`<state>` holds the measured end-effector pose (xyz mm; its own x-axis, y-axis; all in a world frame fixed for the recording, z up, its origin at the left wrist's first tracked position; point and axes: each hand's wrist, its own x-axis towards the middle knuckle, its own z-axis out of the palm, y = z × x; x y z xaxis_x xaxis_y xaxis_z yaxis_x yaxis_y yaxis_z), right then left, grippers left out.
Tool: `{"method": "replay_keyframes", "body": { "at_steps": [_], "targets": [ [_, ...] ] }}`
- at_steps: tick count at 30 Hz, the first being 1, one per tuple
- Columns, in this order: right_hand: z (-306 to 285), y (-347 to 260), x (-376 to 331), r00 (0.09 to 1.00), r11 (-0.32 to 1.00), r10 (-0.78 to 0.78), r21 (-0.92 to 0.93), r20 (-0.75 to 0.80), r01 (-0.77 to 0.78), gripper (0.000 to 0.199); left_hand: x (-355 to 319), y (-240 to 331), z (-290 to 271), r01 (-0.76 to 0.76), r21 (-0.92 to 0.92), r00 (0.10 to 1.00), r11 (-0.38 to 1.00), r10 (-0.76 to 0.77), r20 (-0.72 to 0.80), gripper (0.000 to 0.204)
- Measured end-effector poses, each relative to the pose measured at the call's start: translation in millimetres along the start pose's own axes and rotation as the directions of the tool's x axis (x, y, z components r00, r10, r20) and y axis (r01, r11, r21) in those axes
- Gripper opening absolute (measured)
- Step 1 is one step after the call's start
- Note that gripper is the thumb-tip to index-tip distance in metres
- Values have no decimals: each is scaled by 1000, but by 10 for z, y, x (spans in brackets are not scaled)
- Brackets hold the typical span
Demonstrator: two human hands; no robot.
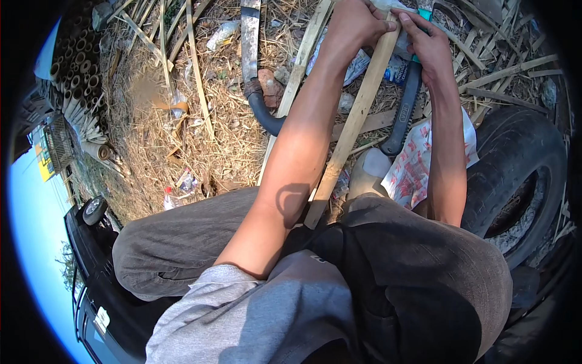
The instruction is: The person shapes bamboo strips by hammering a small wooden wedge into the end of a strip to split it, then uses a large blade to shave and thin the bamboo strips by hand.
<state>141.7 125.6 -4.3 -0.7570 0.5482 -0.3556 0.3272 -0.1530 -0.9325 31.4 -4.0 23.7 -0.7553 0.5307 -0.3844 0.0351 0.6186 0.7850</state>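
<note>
Wooden strip (357,115), far end in left hand (359,25), right hand (431,50).

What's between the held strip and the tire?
Head view: mainly a dark-handled tool, red-and-white sheet and right forearm lie between strip and tire.

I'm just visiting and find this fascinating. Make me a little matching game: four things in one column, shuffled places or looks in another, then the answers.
Things
1. Long, flat, pale bamboo strip
2. Black rubber tyre
3. Red-and-white patterned sheet
4. Hollow, round bamboo tubes

Places or looks
A. Partly hidden by the person's right forearm
B. Piled at the picture's upper left, open ends showing
C. Upper end at the person's left hand and right hand
D. Ring-shaped, near the picture's right edge

Right pairs: 1-C, 2-D, 3-A, 4-B
</note>
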Motion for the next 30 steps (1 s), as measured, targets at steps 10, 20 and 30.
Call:
{"method": "replay_keyframes", "body": {
  "at_steps": [10,20,30],
  "targets": [
    [8,-55,-1,1000,998,-20,62,-24,21,27,163,102,20,30,4,998,1000,-30,48,31],
    [-27,127,35,998,992,-57,107,-26,59,23,198,194,-8,30,-44,994,999,-26,105,30],
    [19,-1,0,999,999,-2,49,-38,4,24,268,24,5,-58,-18,996,998,59,67,34]
  ]
}}
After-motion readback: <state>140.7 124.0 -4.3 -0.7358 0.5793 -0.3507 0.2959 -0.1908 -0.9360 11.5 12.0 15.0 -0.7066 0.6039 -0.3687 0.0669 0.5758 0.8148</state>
